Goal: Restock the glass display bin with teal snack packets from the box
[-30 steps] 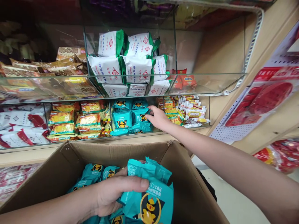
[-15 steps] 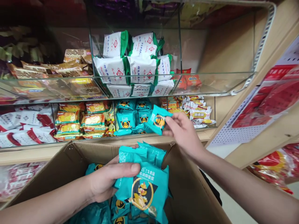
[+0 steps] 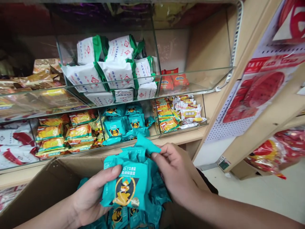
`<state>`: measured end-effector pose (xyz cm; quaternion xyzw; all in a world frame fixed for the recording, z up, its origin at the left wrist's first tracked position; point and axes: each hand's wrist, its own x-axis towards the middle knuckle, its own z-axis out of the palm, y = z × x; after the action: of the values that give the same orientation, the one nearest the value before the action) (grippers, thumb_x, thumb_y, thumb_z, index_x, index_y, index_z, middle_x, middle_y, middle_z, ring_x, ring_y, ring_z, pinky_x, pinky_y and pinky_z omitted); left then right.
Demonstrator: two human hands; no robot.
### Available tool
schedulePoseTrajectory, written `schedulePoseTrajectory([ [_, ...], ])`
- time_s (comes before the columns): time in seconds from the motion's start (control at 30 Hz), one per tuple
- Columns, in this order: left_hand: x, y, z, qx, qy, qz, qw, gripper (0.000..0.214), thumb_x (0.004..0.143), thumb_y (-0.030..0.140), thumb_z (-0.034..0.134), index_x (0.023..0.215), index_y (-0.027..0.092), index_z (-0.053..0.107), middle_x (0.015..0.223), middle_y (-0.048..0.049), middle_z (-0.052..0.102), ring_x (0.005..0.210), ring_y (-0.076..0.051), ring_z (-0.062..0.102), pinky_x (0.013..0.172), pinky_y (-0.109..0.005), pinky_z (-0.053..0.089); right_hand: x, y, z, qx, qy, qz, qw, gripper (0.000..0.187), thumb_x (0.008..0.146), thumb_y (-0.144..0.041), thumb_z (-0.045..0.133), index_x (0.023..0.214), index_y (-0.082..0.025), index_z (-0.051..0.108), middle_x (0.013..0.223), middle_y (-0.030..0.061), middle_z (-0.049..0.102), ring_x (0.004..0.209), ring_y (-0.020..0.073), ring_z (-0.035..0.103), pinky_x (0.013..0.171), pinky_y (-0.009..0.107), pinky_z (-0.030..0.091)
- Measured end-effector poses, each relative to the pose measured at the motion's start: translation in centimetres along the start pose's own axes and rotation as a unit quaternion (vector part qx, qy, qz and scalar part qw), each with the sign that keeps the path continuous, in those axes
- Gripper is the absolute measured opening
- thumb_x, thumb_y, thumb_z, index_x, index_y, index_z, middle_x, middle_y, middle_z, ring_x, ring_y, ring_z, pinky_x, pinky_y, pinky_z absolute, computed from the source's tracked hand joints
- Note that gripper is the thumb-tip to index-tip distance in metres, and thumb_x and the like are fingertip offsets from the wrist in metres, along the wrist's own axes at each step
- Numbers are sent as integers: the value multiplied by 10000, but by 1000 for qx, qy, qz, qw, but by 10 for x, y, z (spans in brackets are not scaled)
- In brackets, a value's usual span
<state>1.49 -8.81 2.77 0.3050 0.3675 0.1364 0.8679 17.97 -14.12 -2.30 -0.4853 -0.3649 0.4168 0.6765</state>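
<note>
My left hand (image 3: 95,187) is wrapped round a bunch of teal snack packets (image 3: 126,187), its thumb lying across the front one, which carries a cartoon bird in a yellow ring. Over the bunch, my right hand (image 3: 176,168) pinches the corner of one teal packet (image 3: 145,143); its fingertips are close to the others. Both hands are above an open cardboard box (image 3: 81,165) with more teal packets (image 3: 118,216) inside. Behind them, a lower shelf compartment holds stacked teal packets (image 3: 115,126) of the same kind.
Yellow-orange packets (image 3: 51,133) lie left of the teal stack, and small white-and-yellow packets (image 3: 190,111) to its right. White-and-green bags (image 3: 118,76) fill the glass-fronted shelf above. A perforated panel (image 3: 228,105) with red packages stands at the right.
My right hand has come back from the shelf front to the bunch in my left hand. The view has swung right, and the front packet in my left hand has turned more upright.
</note>
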Motion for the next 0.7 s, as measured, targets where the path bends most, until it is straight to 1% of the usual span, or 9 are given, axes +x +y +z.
schedulePoseTrajectory([
  [0.07,1,-1,4,2,36,1,999,232,598,260,693,780,117,677,723,-73,689,765,-236,640,780,-343,477,-6,5,8,14,12,7,1000,136,766,-303,491,677,-211,445,612,-43,483,566,100,428,517,224,341],
  [0.13,1,-3,3,9,49,1,999,222,597,236,695,789,125,681,722,-71,690,763,-241,641,776,-348,483,-9,8,15,44,28,23,998,130,760,-313,492,689,-214,446,610,-44,480,563,103,424,512,225,341],
  [0.27,-1,-6,-4,14,24,7,1000,346,558,265,720,879,144,674,786,-82,688,840,-287,617,814,-392,466,-9,6,23,108,55,48,992,134,733,-326,523,697,-215,456,602,-43,473,579,110,439,516,225,346],
  [0.33,-3,-8,-5,18,22,4,1000,378,588,258,701,949,152,653,836,-91,682,885,-299,598,846,-411,443,-8,3,26,142,64,78,985,142,715,-332,541,692,-213,466,600,-37,477,585,116,446,504,223,342],
  [0.43,-7,-10,-2,21,34,11,999,429,615,193,677,1038,170,609,899,-99,669,908,-302,586,859,-417,434,-8,1,29,174,70,117,975,160,699,-350,560,692,-213,476,610,-27,502,579,120,452,495,225,344],
  [0.5,-8,-11,-1,18,35,18,999,463,610,165,677,1065,175,592,922,-103,662,910,-303,584,852,-414,440,-9,1,32,180,55,121,975,154,705,-351,557,703,-214,485,618,-25,516,583,120,461,510,229,357],
  [0.57,-8,-12,-1,15,33,15,999,453,606,182,684,1051,162,600,924,-109,661,906,-305,586,839,-412,450,-11,1,33,171,29,107,979,139,720,-342,546,715,-215,491,630,-26,527,598,120,476,532,233,373],
  [0.7,-7,-11,-3,9,40,7,999,374,599,218,695,958,130,641,861,-108,676,868,-291,605,811,-392,469,-11,-4,26,88,-37,70,993,145,751,-358,505,750,-213,506,674,-17,555,641,129,507,569,244,395],
])
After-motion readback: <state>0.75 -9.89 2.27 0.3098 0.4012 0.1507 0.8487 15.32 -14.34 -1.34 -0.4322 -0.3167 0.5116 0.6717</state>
